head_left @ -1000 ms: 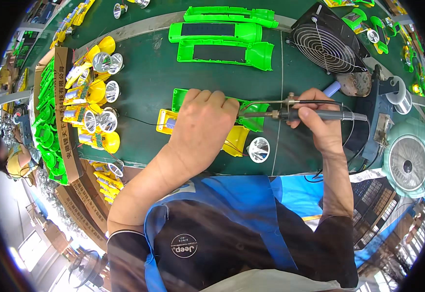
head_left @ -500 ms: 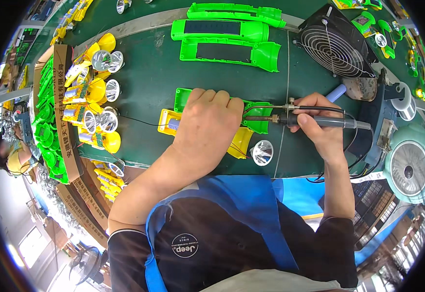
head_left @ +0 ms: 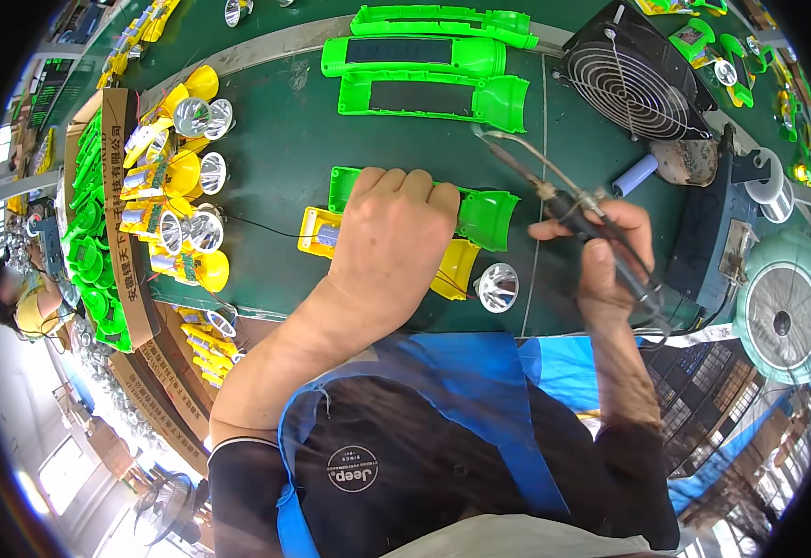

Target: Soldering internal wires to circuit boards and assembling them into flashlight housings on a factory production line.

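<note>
My left hand [head_left: 394, 232] is closed over a green flashlight housing half [head_left: 489, 220], its fingertips hidden beneath the knuckles. Close below that half lies a yellow housing [head_left: 456, 270] with a bluish battery cell [head_left: 328, 234] in it and a silver reflector cup [head_left: 497, 287] beside it. A thin dark wire runs off to the left. My right hand [head_left: 614, 256] grips a soldering iron [head_left: 568, 210] with a thin curved metal tube along it. The iron's tip points up and left, apart from the green half.
Green housings [head_left: 424, 96] lie at the back. A black fan [head_left: 633, 84], a loose blue cylinder [head_left: 635, 175] and a solder spool [head_left: 776, 200] stand right. Yellow assemblies with reflectors [head_left: 212, 173] line the left, beside a cardboard box [head_left: 119, 232] of green parts. A person [head_left: 33, 298] sits far left.
My right hand has drawn the soldering iron away from the housing, swinging it from level to slanting, tip up and left. My left hand stays over the housing.
</note>
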### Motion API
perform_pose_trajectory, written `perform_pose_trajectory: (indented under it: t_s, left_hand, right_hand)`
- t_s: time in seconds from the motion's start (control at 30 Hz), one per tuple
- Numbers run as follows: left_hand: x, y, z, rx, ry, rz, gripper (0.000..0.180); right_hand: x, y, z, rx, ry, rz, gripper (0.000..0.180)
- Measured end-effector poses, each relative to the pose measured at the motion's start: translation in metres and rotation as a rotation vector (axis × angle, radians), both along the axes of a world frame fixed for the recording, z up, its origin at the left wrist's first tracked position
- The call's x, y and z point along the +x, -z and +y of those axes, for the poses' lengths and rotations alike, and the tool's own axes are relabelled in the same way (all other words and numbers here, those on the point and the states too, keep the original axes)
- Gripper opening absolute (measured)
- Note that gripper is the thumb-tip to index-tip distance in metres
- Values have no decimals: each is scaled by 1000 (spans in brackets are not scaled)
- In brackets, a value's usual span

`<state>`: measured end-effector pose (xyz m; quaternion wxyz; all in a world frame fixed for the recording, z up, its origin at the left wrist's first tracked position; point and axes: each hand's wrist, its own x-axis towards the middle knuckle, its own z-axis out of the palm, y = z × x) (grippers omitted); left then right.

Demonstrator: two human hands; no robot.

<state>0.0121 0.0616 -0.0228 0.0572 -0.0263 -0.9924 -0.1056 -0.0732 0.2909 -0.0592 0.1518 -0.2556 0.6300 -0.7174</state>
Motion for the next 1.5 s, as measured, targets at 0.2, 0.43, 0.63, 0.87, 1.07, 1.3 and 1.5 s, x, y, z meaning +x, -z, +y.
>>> perform_pose_trajectory:
  t_s: [0.2, 0.43, 0.63, 0.87, 1.07, 1.3, 1.5]
  left_hand:
    - [-1, -3, 1, -55, 14, -11, 8]
    - [0, 3, -1, 19, 14, 27, 8]
    - [42, -43, -12, 67, 19, 83, 17]
    - [85, -38, -59, 120, -230, 195, 25]
    - [55, -23, -58, 400, 184, 77, 18]
    - [47, -20, -47, 275, 216, -14, 18]
    - [44, -17, -43, 246, 179, -38, 10]
  right_hand:
    - [16, 18, -17, -10, -68, 160, 35]
    - [20, 22, -3, -94, 100, -25, 37]
    - [12, 27, 1, -266, 144, -104, 34]
    - [15, 22, -1, -183, 71, -162, 26]
    - [10, 0, 14, -83, -1, -279, 30]
    - [-5, -10, -3, 183, -182, -323, 29]
    - [-9, -17, -9, 172, -239, -375, 25]
